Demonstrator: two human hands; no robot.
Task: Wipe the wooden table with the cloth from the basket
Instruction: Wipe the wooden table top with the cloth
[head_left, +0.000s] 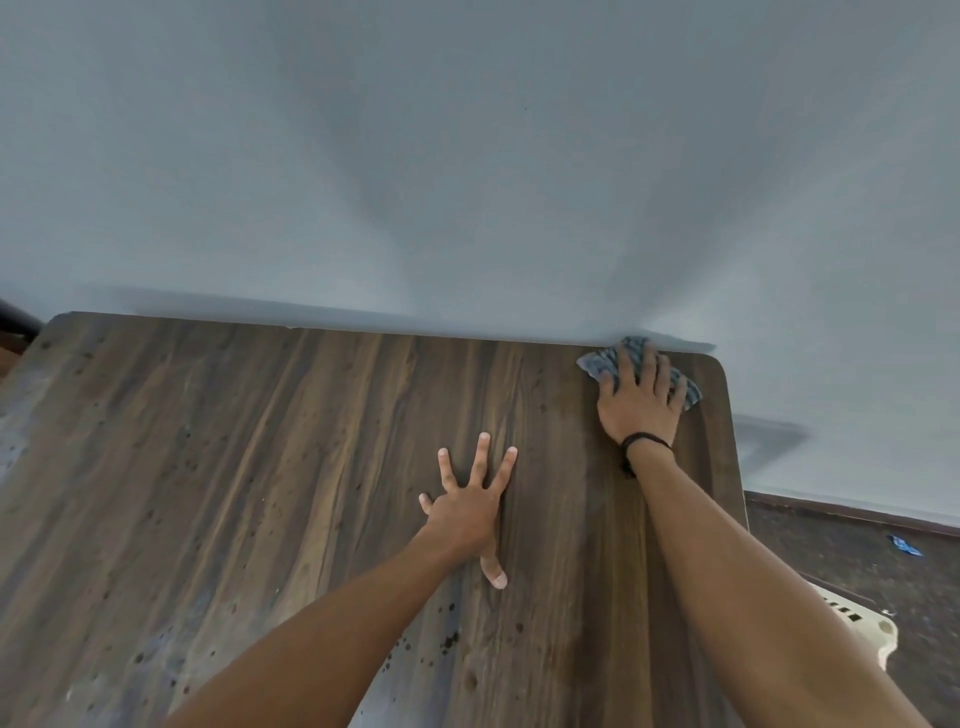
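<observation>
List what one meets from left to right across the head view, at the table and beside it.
First the left hand flat on the wooden table → right hand pressing the cloth → white basket beyond the table's edge.

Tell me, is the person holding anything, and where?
Nothing is gripped. The right hand presses flat on the middle of the cloth at the table's far right corner. The left hand rests spread on bare wood.

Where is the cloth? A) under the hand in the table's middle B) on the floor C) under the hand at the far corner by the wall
C: the right hand presses the cloth flat at the table's far right corner; the left hand is bare.
</observation>
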